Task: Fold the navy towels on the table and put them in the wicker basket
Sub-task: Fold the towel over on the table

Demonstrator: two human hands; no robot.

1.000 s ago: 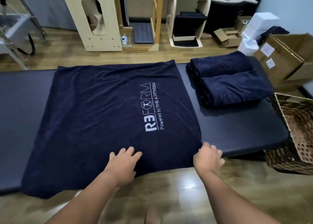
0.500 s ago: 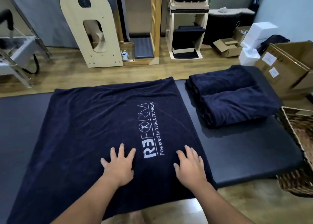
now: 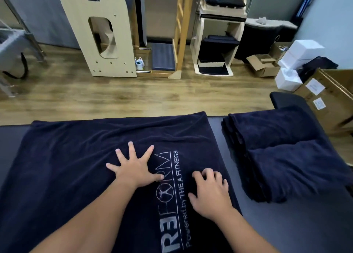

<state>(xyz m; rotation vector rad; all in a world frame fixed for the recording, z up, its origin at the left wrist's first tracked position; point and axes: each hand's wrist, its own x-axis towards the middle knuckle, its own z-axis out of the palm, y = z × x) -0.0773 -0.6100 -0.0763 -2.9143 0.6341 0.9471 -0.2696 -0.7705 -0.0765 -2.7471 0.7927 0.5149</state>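
You had a long dark table (image 3: pixel 298 224) in front of you, running from the left edge to the right. Most of it lay under a big navy towel (image 3: pixel 72 166), spread out flat, with white letters (image 3: pixel 170 210) printed near its right side. Just to the right of that towel, on the same table, sat a stack of folded navy towels (image 3: pixel 282 153), apart from the flat one with a strip of bare table between them. Past the table were a wood floor (image 3: pixel 133 96), a pale wooden frame (image 3: pixel 103 32) and brown boxes (image 3: pixel 328 99) at the far right.

Your left hand (image 3: pixel 133 168) lay flat on the spread towel with its fingers wide apart, the thumb touching the white letters. Your right hand (image 3: pixel 210 191) rested on the towel near its right edge, with the fingers bent down onto the cloth. You could not tell if they had pinched any cloth.
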